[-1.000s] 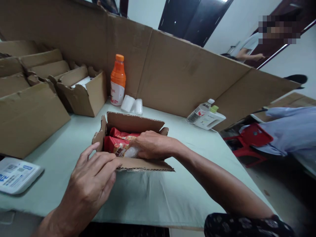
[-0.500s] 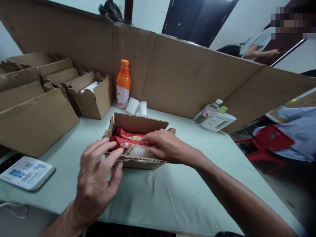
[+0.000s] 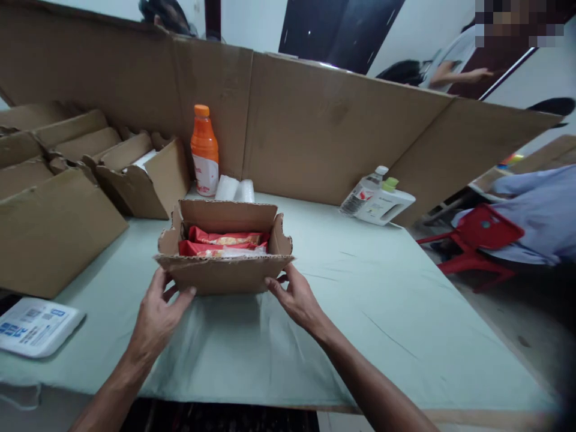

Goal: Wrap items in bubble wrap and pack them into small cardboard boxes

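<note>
An open cardboard box (image 3: pixel 220 276) sits between my two hands on the green-covered table. Inside lie two red food packets (image 3: pixel 225 238) side by side, with clear plastic or bubble wrap at the near side, partly hidden by the front wall. My left hand (image 3: pixel 162 306) grips the box at its lower left front corner, thumb on the front face. At the lower right corner my right hand (image 3: pixel 294 297) grips it likewise, thumb in front. The other fingers of both hands are partly hidden behind the box's sides.
Several cardboard boxes (image 3: pixel 58 222) stand at the left. An orange bottle (image 3: pixel 205 150) and translucent rolls (image 3: pixel 234 189) are behind the box. A clear bottle (image 3: pixel 363 192) and white jug (image 3: pixel 387 204) lean by the cardboard partition (image 3: pixel 315 120). A white package (image 3: pixel 40 327) lies front left.
Both hands have moved to the box's lower corners and closed on it; my right hand has left the inside of the box. The box now has its front face turned squarely towards me.
</note>
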Available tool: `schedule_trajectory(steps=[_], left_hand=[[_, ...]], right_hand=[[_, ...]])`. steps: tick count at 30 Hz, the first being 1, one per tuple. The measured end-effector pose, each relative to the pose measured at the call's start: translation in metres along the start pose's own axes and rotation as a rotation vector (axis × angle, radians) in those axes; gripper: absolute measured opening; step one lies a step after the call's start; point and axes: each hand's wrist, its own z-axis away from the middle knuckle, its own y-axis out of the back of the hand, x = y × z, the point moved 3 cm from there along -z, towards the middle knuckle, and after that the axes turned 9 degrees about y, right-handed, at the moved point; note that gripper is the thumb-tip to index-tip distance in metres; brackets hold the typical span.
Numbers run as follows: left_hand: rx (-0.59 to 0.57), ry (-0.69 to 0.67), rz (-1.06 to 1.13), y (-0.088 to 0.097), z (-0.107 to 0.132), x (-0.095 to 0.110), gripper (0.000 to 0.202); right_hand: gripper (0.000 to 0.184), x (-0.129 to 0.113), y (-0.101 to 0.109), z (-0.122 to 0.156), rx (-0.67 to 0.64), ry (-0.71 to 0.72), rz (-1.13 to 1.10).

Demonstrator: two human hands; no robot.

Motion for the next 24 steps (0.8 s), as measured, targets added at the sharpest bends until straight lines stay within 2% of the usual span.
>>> schedule_trajectory(steps=[3,6,8,10,13,16,20,24], left_hand=[[-0.039,-0.066,0.038,-0.033,0.002,0.017,0.067],[-0.134,-0.147,0.063,-0.062,0.012,0.02,0.067],[-0.153,-0.145,0.062,-0.07,0.02,0.012,0.066],[-0.116,-0.104,0.059,-0.065,0.029,0.001,0.065],[0.03,-0.043,0.049,-0.038,0.042,-0.013,0.068],[0.259,-0.021,0.069,0.001,0.046,-0.019,0.074],[0.496,-0.054,0.086,0.05,0.031,-0.015,0.078],[0.603,-0.129,0.088,0.079,0.007,-0.014,0.085]], right_hand=[[0.047,0.014,0.02,-0.001,0.093,-0.09,-0.034],[0.05,0.031,0.047,0.014,0.196,-0.149,-0.049],[0.054,0.039,0.054,0.022,0.197,-0.178,-0.045],[0.056,0.042,0.048,0.02,0.156,-0.171,-0.043],[0.053,0.034,0.016,-0.008,0.053,-0.064,-0.072],[0.049,0.01,-0.036,-0.06,-0.101,0.102,-0.149],[0.055,-0.037,-0.115,-0.128,-0.265,0.298,-0.232],[0.058,-0.074,-0.182,-0.167,-0.285,0.347,-0.21]])
